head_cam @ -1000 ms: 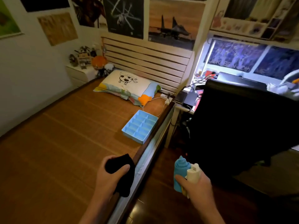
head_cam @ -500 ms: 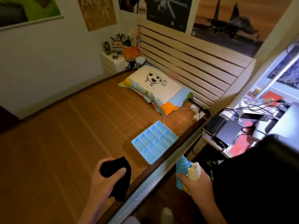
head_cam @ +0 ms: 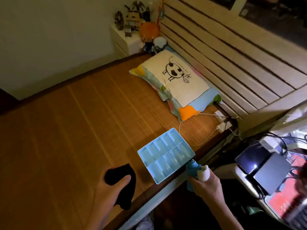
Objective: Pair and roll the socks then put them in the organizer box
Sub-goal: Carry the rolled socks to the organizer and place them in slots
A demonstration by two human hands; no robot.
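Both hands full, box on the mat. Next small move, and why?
Probably lay the socks down on the mat beside the organizer box. The left hand grips a black sock, the right hand grips a blue sock and a white sock, so neither is free to pair or roll. The box's compartments look empty.

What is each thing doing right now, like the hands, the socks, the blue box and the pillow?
Left hand, grips the black sock bundle.
Black sock bundle, bunched, one end hanging down.
Right hand, grips the blue sock and white sock together.
Blue sock, bunched in the fist.
White sock, end sticking up from the fist.
Organizer box, open, compartments look empty.
Pillow, lying flat, untouched.
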